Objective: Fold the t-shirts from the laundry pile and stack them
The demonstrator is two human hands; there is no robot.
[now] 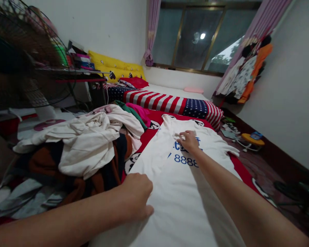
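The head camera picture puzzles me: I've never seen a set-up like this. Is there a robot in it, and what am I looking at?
No robot here, just a person's two bare hands. The camera sits on that person's head, looking forward and down, so the arms enter from the bottom of the picture.

A white shirt with blue printing lies spread over a red cloth. The left hand is curled at the shirt's left edge; its fingertips are hidden, so I can't tell whether it holds fabric. The right hand reaches farther, fingertips on the shirt near the printing, perhaps pinching it.

To the left is a heap of clothes; beyond is a bed with a stars-and-stripes cover.
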